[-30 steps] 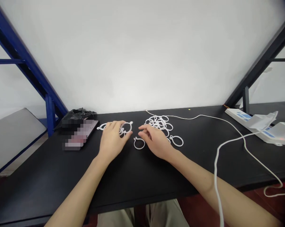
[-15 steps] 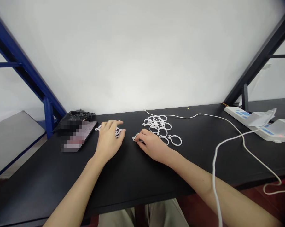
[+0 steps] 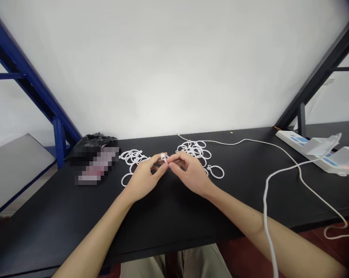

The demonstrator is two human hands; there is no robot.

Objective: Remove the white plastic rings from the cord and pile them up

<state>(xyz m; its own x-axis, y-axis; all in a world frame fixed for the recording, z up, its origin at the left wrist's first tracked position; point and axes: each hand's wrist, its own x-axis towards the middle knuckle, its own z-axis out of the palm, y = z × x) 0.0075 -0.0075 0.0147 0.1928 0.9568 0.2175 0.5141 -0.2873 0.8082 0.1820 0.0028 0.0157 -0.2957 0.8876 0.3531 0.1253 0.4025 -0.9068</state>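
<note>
Between my two hands, a white ring with a small knob-like end (image 3: 164, 157) is held just above the black table. My left hand (image 3: 147, 173) is closed, its thumb and fingers pinching the ring from the left. Opposite it, my right hand (image 3: 190, 172) pinches the same ring with thumb and forefinger, the fingertips of both hands nearly meeting. Most of the ring is hidden by the fingers. A pile of white rings (image 3: 131, 156) lies behind and left of my left hand. Another heap of them (image 3: 193, 148) lies behind my right hand, with a single ring (image 3: 216, 172) to its right.
On the left of the black table (image 3: 221, 212) lie a crumpled black plastic bag (image 3: 93, 141) and a blurred-out flat item (image 3: 99, 166). A white cable (image 3: 267, 208) crosses on the right, over my right forearm in view. A white power strip (image 3: 302, 144) with plugs stands at far right.
My left hand has moved right from the left pile, uncovering it, and has closed. My right hand has lifted the white ring slightly, and both hands now meet on it.
</note>
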